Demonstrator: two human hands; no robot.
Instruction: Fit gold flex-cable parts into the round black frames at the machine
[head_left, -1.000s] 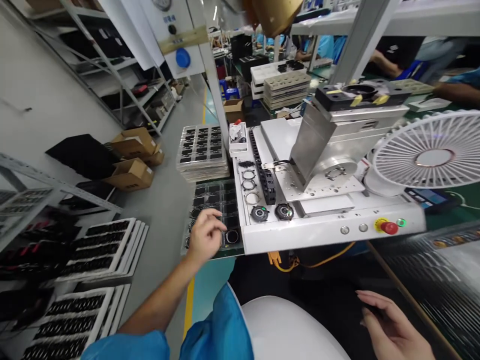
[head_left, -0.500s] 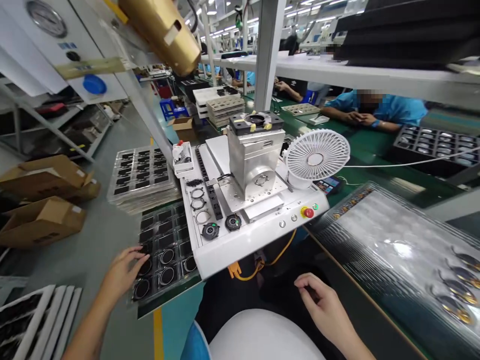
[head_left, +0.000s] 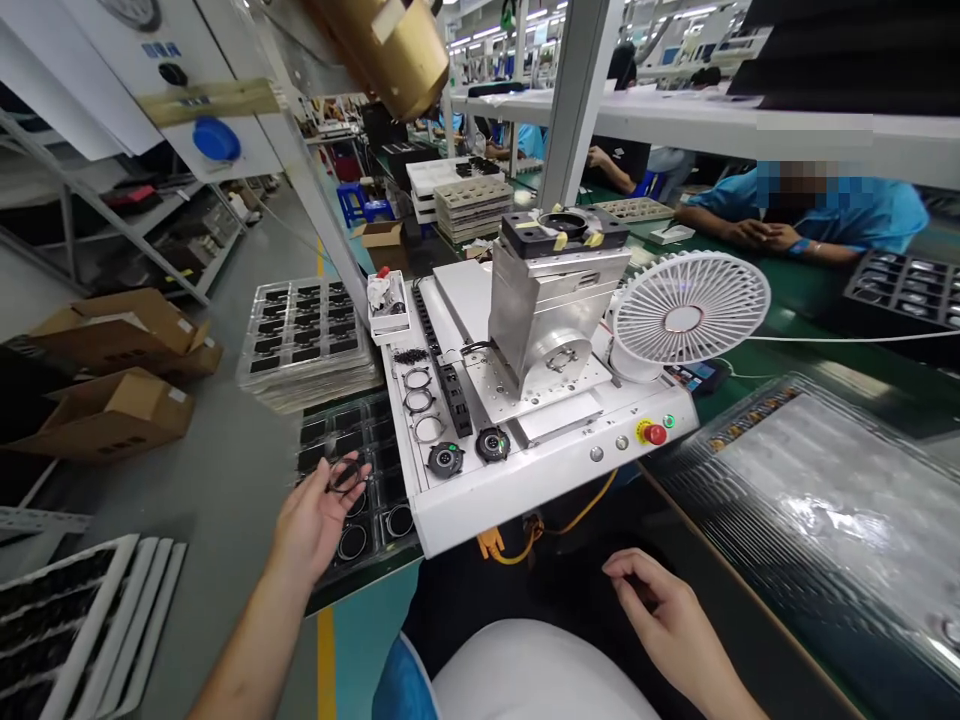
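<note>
My left hand (head_left: pixel 315 515) pinches a round, dark watch ring (head_left: pixel 346 477) between thumb and fingers, lifted above a clear plastic tray (head_left: pixel 373 492) of round and square dark parts. The ring is tilted. Over my lap, my right hand (head_left: pixel 652 605) is curled, fingertips close together, and nothing shows in it. On the white machine (head_left: pixel 465 515) to the right of the tray lie two black watch bodies, a left one (head_left: pixel 445 459) and a right one (head_left: pixel 493 444). Several thin rings (head_left: pixel 418 401) lie in a column behind them.
A metal fixture block (head_left: pixel 551 310) stands on the machine, beside a white fan (head_left: pixel 684 318). A red stop button (head_left: pixel 655 434) sits at the front right. Stacked trays (head_left: pixel 307 370) rise behind the left tray. A plastic-covered tray (head_left: pixel 840 500) lies right. A co-worker (head_left: pixel 817 215) sits across.
My left hand has risen from the tray and moved right, now holding up a ring. My right hand keeps its curled pose. The whole view has shifted slightly.
</note>
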